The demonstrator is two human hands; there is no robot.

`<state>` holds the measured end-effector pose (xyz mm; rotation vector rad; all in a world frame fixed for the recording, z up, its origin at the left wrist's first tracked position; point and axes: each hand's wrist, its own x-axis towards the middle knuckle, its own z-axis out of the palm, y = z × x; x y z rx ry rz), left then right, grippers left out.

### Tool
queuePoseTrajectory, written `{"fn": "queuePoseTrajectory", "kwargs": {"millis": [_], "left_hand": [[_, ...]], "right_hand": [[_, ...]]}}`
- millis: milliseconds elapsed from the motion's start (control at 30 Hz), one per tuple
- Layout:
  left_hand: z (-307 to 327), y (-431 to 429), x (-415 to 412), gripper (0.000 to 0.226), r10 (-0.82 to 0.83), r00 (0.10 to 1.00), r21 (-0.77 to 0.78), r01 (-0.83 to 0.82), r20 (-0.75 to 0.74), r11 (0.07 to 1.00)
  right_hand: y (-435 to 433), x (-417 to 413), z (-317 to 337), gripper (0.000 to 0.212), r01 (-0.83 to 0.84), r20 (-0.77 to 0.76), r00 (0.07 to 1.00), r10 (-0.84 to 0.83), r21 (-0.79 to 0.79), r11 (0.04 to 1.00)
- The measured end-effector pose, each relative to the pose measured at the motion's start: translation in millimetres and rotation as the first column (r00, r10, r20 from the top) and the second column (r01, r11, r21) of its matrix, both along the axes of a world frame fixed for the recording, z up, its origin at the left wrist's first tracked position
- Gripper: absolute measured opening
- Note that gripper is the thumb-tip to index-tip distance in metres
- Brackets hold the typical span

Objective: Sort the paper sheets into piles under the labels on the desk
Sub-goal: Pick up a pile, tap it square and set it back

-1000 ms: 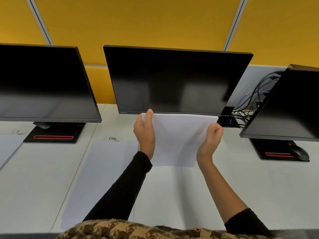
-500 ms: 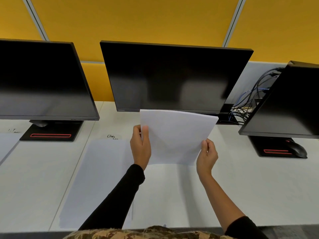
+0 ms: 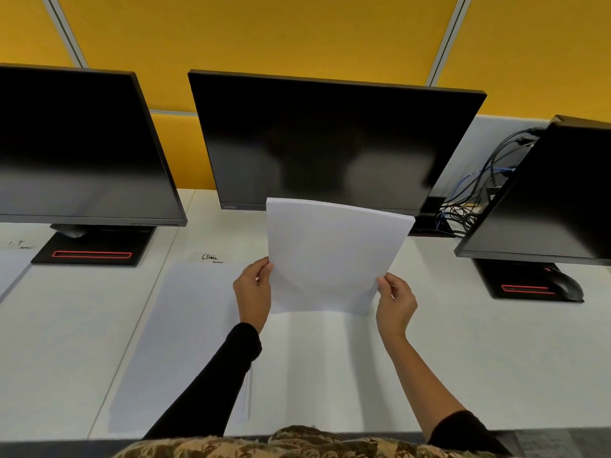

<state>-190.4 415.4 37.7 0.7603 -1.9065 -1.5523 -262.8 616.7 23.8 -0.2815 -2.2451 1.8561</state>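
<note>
A white paper sheet (image 3: pixel 330 256) is held upright above the desk in front of the middle monitor. My left hand (image 3: pixel 253 292) pinches its lower left edge, and my right hand (image 3: pixel 395 300) pinches its lower right corner. A handwritten label "Clinic" (image 3: pixel 210 257) sits on the desk, with a pile of white sheets (image 3: pixel 185 332) lying flat below it, left of my left arm. Another label, "I.T" (image 3: pixel 18 243), is at the far left, with a sheet (image 3: pixel 11 269) under it at the frame edge.
Three dark monitors stand along the back: left (image 3: pixel 82 153), middle (image 3: pixel 324 143), right (image 3: pixel 555 193). Their black bases (image 3: pixel 92 249) rest on the white desk (image 3: pixel 496 358). A black mouse (image 3: pixel 562 284) lies on the right base. Tangled cables (image 3: pixel 469 200) hang behind.
The sheet has been lifted and pulled toward me, now upright over the monitor's lower edge. Both hands slid down from its sides to its lower corners.
</note>
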Motion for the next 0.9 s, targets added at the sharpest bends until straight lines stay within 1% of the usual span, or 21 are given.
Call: {"fn": "queuePoseTrajectory", "kwargs": {"millis": [133, 200, 300, 433, 500, 600, 700, 800, 900], "left_hand": [[8.1, -5.6, -7.6, 0.02, 0.019, 0.998, -0.108, -0.013, 0.055, 0.994], [9.5, -7.4, -10.9, 0.02, 0.007, 0.991, -0.138, 0.012, 0.131, 0.99], [1.3, -10.5, -11.7, 0.019, -0.07, 0.957, -0.118, 0.107, 0.283, 0.987], [-29.8, -12.3, -6.1, 0.026, -0.161, 0.874, -0.068, 0.215, 0.458, 0.974], [-46.9, -11.3, -1.2, 0.037, -0.191, 0.83, -0.04, 0.248, 0.525, 0.968], [-65.0, -8.7, 5.2, 0.044, -0.207, 0.773, 0.023, 0.242, 0.599, 0.97], [-76.9, -6.0, 9.8, 0.04, -0.214, 0.718, 0.07, 0.225, 0.663, 0.972], [-85.4, -4.4, 14.1, 0.036, -0.215, 0.68, 0.1, 0.205, 0.701, 0.974], [-89.2, -4.2, 16.4, 0.037, -0.204, 0.673, 0.101, 0.191, 0.711, 0.977]], "right_hand": [[6.6, -14.4, 7.9, 0.014, -0.1, 0.034, 0.995, 0.096, 0.132, 0.986], [10.8, -24.2, 15.6, 0.017, -0.146, 0.108, 0.986, 0.127, 0.185, 0.972], [19.9, -33.6, 15.1, 0.02, -0.231, 0.275, 0.948, 0.162, 0.24, 0.943], [31.3, -25.6, -13.4, 0.014, -0.342, 0.438, 0.881, 0.182, 0.322, 0.883], [35.6, -17.8, -30.0, 0.025, -0.375, 0.513, 0.844, 0.154, 0.361, 0.854], [39.9, -6.8, -45.5, 0.03, -0.427, 0.606, 0.784, 0.132, 0.373, 0.824], [40.1, -1.1, -51.9, 0.029, -0.484, 0.653, 0.744, 0.141, 0.382, 0.787], [40.3, 2.5, -54.9, 0.026, -0.495, 0.674, 0.729, 0.121, 0.397, 0.773], [40.5, 4.8, -58.5, 0.039, -0.489, 0.673, 0.732, 0.107, 0.408, 0.771]]}}
